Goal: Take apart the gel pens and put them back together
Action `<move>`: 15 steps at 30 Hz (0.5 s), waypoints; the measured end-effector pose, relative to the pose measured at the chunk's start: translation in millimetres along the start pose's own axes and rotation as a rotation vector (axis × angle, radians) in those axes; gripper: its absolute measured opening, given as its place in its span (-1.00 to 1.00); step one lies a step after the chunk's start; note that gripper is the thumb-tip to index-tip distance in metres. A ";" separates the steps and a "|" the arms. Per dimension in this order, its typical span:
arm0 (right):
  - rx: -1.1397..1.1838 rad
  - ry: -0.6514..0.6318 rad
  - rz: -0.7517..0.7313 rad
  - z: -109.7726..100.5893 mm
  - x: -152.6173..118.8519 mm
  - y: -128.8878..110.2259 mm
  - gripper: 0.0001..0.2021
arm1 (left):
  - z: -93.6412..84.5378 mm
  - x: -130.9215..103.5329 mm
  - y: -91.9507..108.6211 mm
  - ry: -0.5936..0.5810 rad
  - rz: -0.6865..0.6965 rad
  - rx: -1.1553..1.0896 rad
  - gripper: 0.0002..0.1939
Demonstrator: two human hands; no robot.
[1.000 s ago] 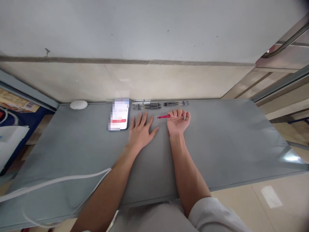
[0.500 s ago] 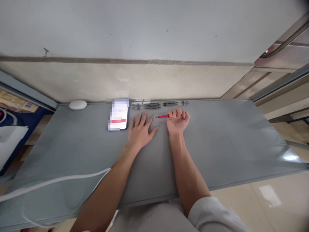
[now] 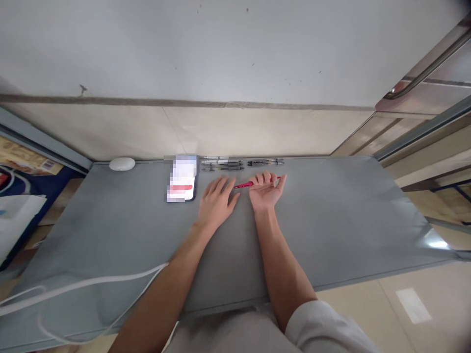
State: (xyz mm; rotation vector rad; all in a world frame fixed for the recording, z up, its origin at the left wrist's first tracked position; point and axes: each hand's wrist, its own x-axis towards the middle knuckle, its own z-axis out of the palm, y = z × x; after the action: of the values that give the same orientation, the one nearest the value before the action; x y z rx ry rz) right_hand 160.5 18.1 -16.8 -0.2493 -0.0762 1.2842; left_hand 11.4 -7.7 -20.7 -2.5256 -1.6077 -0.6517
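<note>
A pale wall (image 3: 235, 54) fills the top of the frame, above a grey table (image 3: 349, 211) across the middle. A white cable (image 3: 91, 282) runs in at lower left. Near the centre, the left hand (image 3: 217, 203) holds nothing, its fingers loosely parted; the right hand (image 3: 265, 192) lies palm up, fingers curled around a red pen. Left of them lies a lit phone (image 3: 183, 179); dark and white pens (image 3: 234, 164) lie along the back edge. The red pen (image 3: 243, 185) sits at frame centre, its point just beside the left forefinger; contact is unclear. A light, even grip likely suits so thin a barrel, with the left fingertips best kept clear of the point.
</note>
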 end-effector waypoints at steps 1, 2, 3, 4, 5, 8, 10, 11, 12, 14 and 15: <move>-0.020 -0.002 0.001 2.0 -2.0 1.2 -0.59 | -1.6 2.1 1.3 0.013 0.023 -0.012 -0.57; -0.054 0.001 -0.006 4.0 -3.8 2.3 -0.58 | -3.0 4.0 2.7 0.021 0.044 -0.021 -0.61; -0.100 0.008 -0.020 6.1 -5.4 3.3 -0.56 | -4.2 5.6 3.9 0.024 0.057 -0.030 -0.64; -0.152 0.015 -0.039 7.9 -6.4 3.9 -0.55 | -5.0 7.0 4.9 0.023 0.063 -0.038 -0.67; -0.207 0.022 -0.058 9.3 -6.8 3.9 -0.53 | -5.6 7.9 5.6 0.017 0.065 -0.045 -0.68; -0.379 0.034 -0.100 9.7 -3.5 -1.5 -0.54 | -6.4 9.0 6.2 -0.004 0.063 -0.057 -0.69; -0.526 0.039 -0.120 7.2 0.6 -10.5 -0.61 | -7.0 8.9 5.7 -0.010 0.063 -0.066 -0.69; -0.632 0.044 -0.155 5.5 2.1 -16.3 -0.66 | -7.3 8.8 5.4 -0.010 0.060 -0.073 -0.69; -0.781 0.048 -0.210 3.8 2.9 -22.6 -0.68 | -7.8 8.8 5.1 -0.009 0.054 -0.081 -0.69; -1.205 -0.024 -0.387 0.9 1.2 -35.5 -0.71 | -8.7 8.8 4.9 -0.007 0.049 -0.088 -0.68; -1.451 -0.134 -0.477 -0.3 -1.2 -41.2 -0.75 | -9.1 8.9 5.0 -0.004 0.050 -0.087 -0.68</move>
State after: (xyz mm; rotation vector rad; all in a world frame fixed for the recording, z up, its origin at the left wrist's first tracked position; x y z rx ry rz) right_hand 198.9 6.2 -7.7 -1.2870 -1.1269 0.5583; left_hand 16.2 -5.0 -8.2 -2.6207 -1.5443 -0.7264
